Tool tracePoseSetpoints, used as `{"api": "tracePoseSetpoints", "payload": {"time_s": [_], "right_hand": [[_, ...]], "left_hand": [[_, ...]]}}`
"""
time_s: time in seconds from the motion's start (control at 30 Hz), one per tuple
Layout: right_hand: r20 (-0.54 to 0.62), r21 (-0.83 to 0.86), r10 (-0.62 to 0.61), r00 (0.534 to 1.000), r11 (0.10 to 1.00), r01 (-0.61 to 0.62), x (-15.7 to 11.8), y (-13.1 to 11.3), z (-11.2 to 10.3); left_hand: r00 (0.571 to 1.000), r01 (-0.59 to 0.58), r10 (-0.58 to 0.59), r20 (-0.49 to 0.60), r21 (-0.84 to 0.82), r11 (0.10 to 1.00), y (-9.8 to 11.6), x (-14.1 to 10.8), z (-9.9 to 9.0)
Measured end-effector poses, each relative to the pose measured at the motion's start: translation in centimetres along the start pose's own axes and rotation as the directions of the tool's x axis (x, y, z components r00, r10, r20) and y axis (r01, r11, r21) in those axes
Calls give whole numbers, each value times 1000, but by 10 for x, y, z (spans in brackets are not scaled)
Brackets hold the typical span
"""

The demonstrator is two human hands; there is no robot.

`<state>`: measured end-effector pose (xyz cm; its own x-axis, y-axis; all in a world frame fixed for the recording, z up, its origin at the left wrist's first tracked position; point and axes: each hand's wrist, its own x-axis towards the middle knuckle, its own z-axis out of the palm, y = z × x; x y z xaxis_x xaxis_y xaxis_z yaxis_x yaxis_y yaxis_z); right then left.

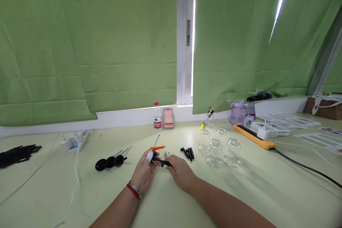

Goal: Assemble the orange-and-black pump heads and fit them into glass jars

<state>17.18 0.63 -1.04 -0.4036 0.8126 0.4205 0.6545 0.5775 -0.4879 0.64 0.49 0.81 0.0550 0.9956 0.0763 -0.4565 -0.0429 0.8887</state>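
Pale-yellow tabletop (165, 210): carries everything below, in front of green blinds (112, 42).
Left hand (143, 175): closed round one end of a black slender piece (161, 160), a white cover (149, 155) on its thumb, bands (134, 189) at the wrist.
Right hand (182, 171): fingertips pinched on the other end of the same piece.
Black slender piece: bridges the two hands above the tabletop, roughly midway across the view.
Orange strip (159, 147): just above the black piece, by the left fingers; whether it joins the piece is too small to tell.
Thin metal rod (157, 139): slants up beyond the left hand.
Black round-ended parts (110, 162): three in a row left of the left hand, silver tubes pointing away.
Short black pieces (190, 153): clustered just beyond the right hand.
Clear glass jars (215, 155): four grouped upright farther right.
Red-capped water bottle (157, 119): upright near the wall, left of a pink box (168, 118).
Orange power strip (252, 136): right of the jars, a white adapter (263, 134) plugged in.
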Motion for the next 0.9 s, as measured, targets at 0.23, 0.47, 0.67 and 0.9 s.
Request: {"api": "tracePoseSetpoints", "payload": {"time_s": [0.23, 0.47, 0.67, 0.9], "right_hand": [[16, 7, 48, 999, 999, -48, 0, 2, 0], [29, -28, 62, 998, 998, -61, 1, 1, -2], [32, -27, 65, 997, 998, -64, 1, 2, 0], [59, 20, 100, 993, 995, -102, -1, -1, 0]], "left_hand": [[1000, 4, -3, -2, 210, 978, 3, -2, 0], [999, -41, 37, 18, 386, 921, 1, -1, -3], [996, -75, 52, 70, 390, 918, -3, 2, -8], [997, -66, 45, 64, 377, 924, -3, 0, -6]]}}
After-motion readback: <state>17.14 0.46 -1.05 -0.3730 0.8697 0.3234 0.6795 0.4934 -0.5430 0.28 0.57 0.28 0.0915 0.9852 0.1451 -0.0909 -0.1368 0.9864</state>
